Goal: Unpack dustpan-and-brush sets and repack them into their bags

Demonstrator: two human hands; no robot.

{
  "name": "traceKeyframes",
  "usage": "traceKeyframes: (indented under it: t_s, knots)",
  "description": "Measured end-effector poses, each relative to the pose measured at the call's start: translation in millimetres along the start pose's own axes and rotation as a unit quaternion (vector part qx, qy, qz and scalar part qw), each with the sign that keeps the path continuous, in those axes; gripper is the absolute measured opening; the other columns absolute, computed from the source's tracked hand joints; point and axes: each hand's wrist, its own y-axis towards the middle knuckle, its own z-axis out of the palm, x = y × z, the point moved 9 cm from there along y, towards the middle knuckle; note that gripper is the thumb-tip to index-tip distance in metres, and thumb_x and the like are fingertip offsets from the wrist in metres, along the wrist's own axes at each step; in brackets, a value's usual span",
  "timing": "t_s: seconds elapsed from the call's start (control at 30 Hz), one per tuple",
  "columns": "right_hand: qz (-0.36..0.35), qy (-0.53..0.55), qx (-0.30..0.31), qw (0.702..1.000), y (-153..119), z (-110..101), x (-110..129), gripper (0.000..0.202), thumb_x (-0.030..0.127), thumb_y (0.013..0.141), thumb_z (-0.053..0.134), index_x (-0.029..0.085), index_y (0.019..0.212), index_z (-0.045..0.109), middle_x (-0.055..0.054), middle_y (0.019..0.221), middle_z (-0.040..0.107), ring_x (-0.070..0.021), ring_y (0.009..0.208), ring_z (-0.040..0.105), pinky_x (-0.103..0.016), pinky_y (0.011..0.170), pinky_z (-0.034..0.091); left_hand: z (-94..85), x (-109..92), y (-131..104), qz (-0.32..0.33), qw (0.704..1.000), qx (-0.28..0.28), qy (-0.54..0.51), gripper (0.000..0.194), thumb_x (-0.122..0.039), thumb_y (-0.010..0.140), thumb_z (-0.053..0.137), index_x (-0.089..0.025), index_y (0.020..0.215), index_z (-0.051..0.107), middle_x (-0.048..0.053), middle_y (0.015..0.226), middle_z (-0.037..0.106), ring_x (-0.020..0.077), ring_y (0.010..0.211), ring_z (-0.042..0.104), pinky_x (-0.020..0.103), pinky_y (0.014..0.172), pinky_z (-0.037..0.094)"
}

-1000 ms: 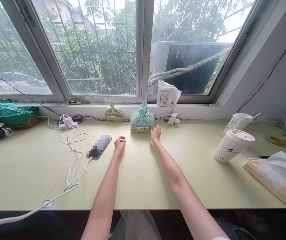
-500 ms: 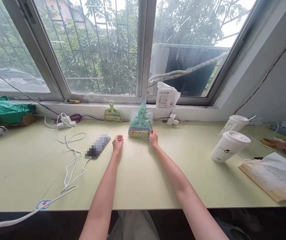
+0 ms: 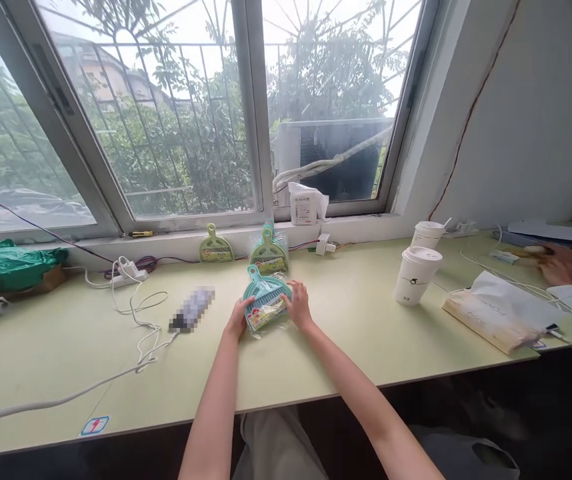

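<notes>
A teal dustpan and brush set point(image 3: 265, 297) in clear plastic wrap, with a yellow label across its front, is held up over the table between my hands. My left hand point(image 3: 237, 319) grips its lower left edge. On its right side, my right hand point(image 3: 298, 303) has fingers and thumb closed on the edge and wrap. Just behind it stands a row of wrapped dustpan sets point(image 3: 269, 257), a green one in front, by the window ledge. Left of that row a single green dustpan set point(image 3: 216, 247) leans against the ledge.
A phone point(image 3: 191, 312) with a white cable point(image 3: 143, 333) lies to the left. Two white cups point(image 3: 417, 277) and a tissue pack point(image 3: 501, 313) stand right. Another person's hand point(image 3: 559, 267) is at far right. A green bag point(image 3: 16, 267) and a power strip point(image 3: 131, 275) lie back left.
The teal dustpan set has come off the front of the row toward me, exposing a green one. My left hand has moved onto it. The view has turned right.
</notes>
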Motion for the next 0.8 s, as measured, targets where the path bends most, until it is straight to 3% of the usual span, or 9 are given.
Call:
traceKeyframes:
  t_s: [0.07,0.1,0.17,0.23,0.37,0.5,0.6,0.8]
  knots:
    - [-0.105,-0.006,0.066,0.992,-9,12,29,0.019,0.034,0.092,0.048,0.021,0.094,0.061,-0.010,0.103,0.066,-0.0241,0.098,0.060,-0.037,0.088,0.046,-2.1,-1,1,0.025,0.999,-0.015,-0.025,0.031,-0.025,0.071,0.073,-0.012,0.097,0.063,0.010,0.083,0.072,0.0222,0.069,0.069,0.034,0.070,0.057]
    - [-0.123,0.002,0.110,0.986,-14,22,36,0.024,0.035,0.094,0.045,0.021,0.085,0.062,-0.008,0.090,0.067,-0.0225,0.088,0.062,-0.036,0.084,0.047,-3.8,-2,2,0.039,0.998,-0.022,-0.036,0.030,-0.025,0.071,0.073,-0.012,0.096,0.063,0.009,0.082,0.072,0.0216,0.069,0.069,0.034,0.069,0.057]
    - [-0.091,0.042,0.182,0.978,-21,40,35,0.040,0.039,0.097,0.040,0.020,0.067,0.060,-0.005,0.067,0.064,-0.0189,0.067,0.061,-0.033,0.073,0.048,-8.0,-7,2,0.068,0.995,-0.040,-0.057,0.030,-0.025,0.072,0.073,-0.013,0.097,0.061,0.007,0.082,0.071,0.0202,0.069,0.069,0.032,0.068,0.057]
    - [0.013,0.118,0.217,0.969,-24,53,19,0.049,0.048,0.096,0.040,0.020,0.059,0.057,-0.003,0.056,0.061,-0.0171,0.053,0.058,-0.031,0.063,0.050,-11.1,-13,0,0.092,0.992,-0.051,-0.067,0.033,-0.025,0.072,0.073,-0.015,0.100,0.060,0.006,0.084,0.071,0.0183,0.070,0.069,0.030,0.066,0.056]
    - [0.218,0.295,0.175,0.914,-21,57,-20,0.045,0.059,0.082,0.058,0.019,0.063,0.062,-0.005,0.063,0.067,-0.0191,0.055,0.065,-0.033,0.057,0.056,-9.7,-20,-3,0.106,0.990,-0.039,-0.083,0.042,-0.026,0.072,0.075,-0.019,0.109,0.057,0.005,0.093,0.071,0.0171,0.074,0.069,0.028,0.066,0.056]
    - [0.308,0.375,0.138,0.864,-17,54,-42,0.027,0.041,0.069,0.078,0.019,0.071,0.062,-0.004,0.071,0.071,-0.0205,0.068,0.072,-0.034,0.071,0.061,-3.7,-20,-1,0.101,0.989,-0.012,-0.107,0.043,-0.025,0.073,0.074,-0.021,0.112,0.056,0.003,0.099,0.070,0.0160,0.082,0.069,0.026,0.070,0.055]
    - [0.330,0.407,0.122,0.843,-18,56,-46,0.032,0.027,0.060,0.083,0.020,0.081,0.060,-0.004,0.080,0.073,-0.0219,0.077,0.073,-0.035,0.075,0.062,1.5,-19,-1,0.095,0.990,0.012,-0.106,0.042,-0.030,0.076,0.072,-0.022,0.114,0.057,0.003,0.100,0.071,0.0164,0.083,0.069,0.026,0.070,0.055]
    - [0.286,0.447,0.093,0.842,-15,50,-38,0.038,0.027,0.056,0.083,0.018,0.087,0.063,-0.008,0.094,0.073,-0.0260,0.093,0.070,-0.040,0.081,0.062,3.0,-5,-5,-0.008,0.998,0.033,-0.061,0.052,-0.058,0.088,0.051,-0.020,0.121,0.061,0.010,0.106,0.072,0.0247,0.100,0.068,0.035,0.081,0.054]
